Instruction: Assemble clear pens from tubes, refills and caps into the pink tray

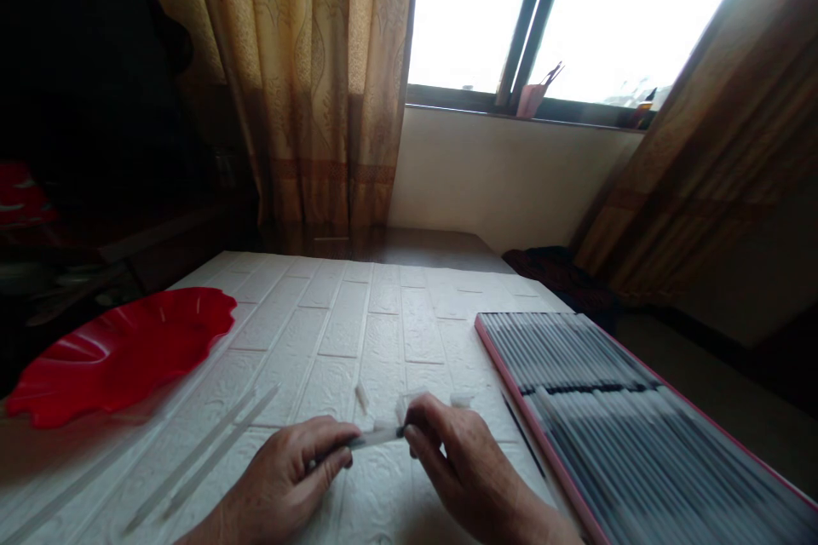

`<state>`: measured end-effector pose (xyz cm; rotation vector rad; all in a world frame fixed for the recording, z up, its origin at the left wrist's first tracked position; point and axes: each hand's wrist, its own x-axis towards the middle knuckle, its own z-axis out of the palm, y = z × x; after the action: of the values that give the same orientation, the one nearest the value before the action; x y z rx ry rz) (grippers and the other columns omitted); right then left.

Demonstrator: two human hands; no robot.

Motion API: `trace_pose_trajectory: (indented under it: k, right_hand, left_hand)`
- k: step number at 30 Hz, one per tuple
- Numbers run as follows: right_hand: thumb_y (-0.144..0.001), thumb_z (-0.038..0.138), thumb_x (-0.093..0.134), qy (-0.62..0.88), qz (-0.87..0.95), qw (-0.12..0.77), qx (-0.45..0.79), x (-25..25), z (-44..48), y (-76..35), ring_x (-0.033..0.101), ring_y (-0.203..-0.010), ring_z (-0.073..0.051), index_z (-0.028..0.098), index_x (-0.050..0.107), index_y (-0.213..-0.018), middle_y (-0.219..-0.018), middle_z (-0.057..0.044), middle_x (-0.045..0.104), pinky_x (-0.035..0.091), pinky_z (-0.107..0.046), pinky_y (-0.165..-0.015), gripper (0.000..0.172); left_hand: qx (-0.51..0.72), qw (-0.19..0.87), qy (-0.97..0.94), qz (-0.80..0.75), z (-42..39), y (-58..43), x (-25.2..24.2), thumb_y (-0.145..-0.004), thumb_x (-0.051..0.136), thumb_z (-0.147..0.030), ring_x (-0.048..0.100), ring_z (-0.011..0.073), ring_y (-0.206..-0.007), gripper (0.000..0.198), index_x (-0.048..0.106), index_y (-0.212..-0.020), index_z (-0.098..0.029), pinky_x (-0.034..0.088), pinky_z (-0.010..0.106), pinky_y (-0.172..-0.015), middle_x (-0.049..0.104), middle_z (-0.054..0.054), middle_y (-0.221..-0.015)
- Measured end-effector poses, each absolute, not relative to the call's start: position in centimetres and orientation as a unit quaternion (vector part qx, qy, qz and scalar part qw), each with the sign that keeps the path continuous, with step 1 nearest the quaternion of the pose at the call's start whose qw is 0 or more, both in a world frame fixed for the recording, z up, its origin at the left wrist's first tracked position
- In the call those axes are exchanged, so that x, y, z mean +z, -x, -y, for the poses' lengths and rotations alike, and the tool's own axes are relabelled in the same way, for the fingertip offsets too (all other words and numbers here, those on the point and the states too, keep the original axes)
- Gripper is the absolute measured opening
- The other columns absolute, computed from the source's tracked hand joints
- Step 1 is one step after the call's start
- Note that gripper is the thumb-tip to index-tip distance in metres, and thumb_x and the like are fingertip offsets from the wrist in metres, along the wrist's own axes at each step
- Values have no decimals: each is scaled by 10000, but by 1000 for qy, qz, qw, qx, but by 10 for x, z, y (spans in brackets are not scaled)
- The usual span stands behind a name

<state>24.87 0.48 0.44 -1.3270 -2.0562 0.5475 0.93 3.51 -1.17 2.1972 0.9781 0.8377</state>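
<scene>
Above the white table, my left hand (290, 468) is closed around one end of a slim pen (380, 438) with a pale, translucent body. The fingertips of my right hand (457, 460) pinch its dark other end, so it lies nearly level between both hands. Small clear plastic pieces lie just beyond, one piece (361, 396) between the hands and another (460, 400) behind my right hand. To the right, a pink-edged tray (502, 366) holds two rows of similar pens (652, 460). Motion blurs the fine detail.
Long clear strips (217, 451) lie left of my hands on the brick-patterned white table (345, 332). A red scalloped plate (128, 349) sits at the left edge. One thin dark stick (524, 436) lies along the tray's left side. Beyond are a curtain (307, 85) and a window.
</scene>
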Motion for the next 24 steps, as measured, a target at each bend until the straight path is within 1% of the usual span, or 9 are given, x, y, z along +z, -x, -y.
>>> trace_pose_trajectory:
  k: [4, 6, 8, 10, 12, 14, 16, 20, 24]
  right_hand:
    - [-987, 322, 353, 517, 786, 286, 181, 1, -6, -246, 575, -519, -148, 229, 461, -682, -581, 7, 596, 335, -245, -534, 337]
    - [-986, 326, 358, 518, 789, 280, 177, 2, -6, -246, 576, -517, -146, 224, 476, -666, -577, 7, 598, 329, -245, -533, 356]
    - [-968, 317, 410, 516, 788, 284, 182, 5, -5, -247, 598, -562, -151, 215, 541, -731, -631, 2, 634, 345, -246, -560, 290]
    - [-940, 289, 474, 510, 787, 291, 187, 8, -5, -249, 611, -609, -156, 206, 600, -874, -700, -1, 668, 365, -251, -596, 164]
    - [-926, 258, 501, 496, 795, 293, 188, 9, -5, -250, 607, -630, -155, 201, 616, -939, -732, -4, 673, 370, -253, -607, 129]
    - [-933, 251, 489, 485, 805, 286, 187, 8, -5, -252, 589, -620, -153, 197, 624, -837, -703, -6, 652, 359, -254, -591, 175]
    - [-946, 273, 470, 480, 808, 280, 195, 8, -5, -253, 571, -598, -149, 193, 611, -714, -659, -9, 627, 358, -257, -583, 284]
    - [-953, 312, 452, 482, 766, 282, 319, 10, -4, -251, 552, -543, -129, 183, 611, -639, -570, 5, 581, 390, -226, -550, 375]
    - [-939, 350, 448, 480, 695, 291, 450, 12, -3, -248, 476, -462, -101, 176, 578, -598, -506, 28, 499, 351, -189, -452, 405]
  left_hand:
    - [316, 277, -838, -349, -34, -11, -10, -868, 592, -168, 741, 144, -749, 273, 757, -1033, -310, 537, 169, -707, 784, -30, -835]
    - [309, 281, -838, -352, -35, -11, -11, -872, 591, -175, 744, 151, -764, 269, 757, -1038, -307, 542, 178, -715, 788, -24, -851]
    - [305, 288, -832, -364, -35, -10, -12, -880, 594, -202, 746, 162, -775, 246, 760, -1035, -295, 549, 186, -716, 792, -14, -861]
    - [305, 295, -824, -376, -36, -9, -13, -881, 597, -220, 749, 169, -792, 237, 762, -1036, -291, 552, 193, -725, 796, -10, -877]
    - [305, 302, -820, -378, -37, -8, -12, -878, 596, -210, 748, 168, -806, 253, 760, -1048, -300, 549, 194, -737, 796, -17, -892]
    - [299, 313, -822, -371, -36, -8, -10, -880, 595, -193, 744, 160, -799, 267, 761, -1053, -311, 541, 188, -732, 793, -25, -881]
    - [297, 323, -822, -364, -36, -9, -7, -883, 603, -191, 739, 156, -777, 251, 772, -1030, -306, 538, 183, -715, 788, -23, -854]
    - [318, 345, -812, -347, -36, -12, -4, -877, 618, -177, 737, 156, -770, 237, 783, -999, -296, 539, 185, -721, 791, -13, -851]
    - [334, 344, -804, -352, -37, -10, -7, -841, 645, -170, 736, 165, -806, 238, 776, -991, -301, 534, 201, -757, 791, -14, -873]
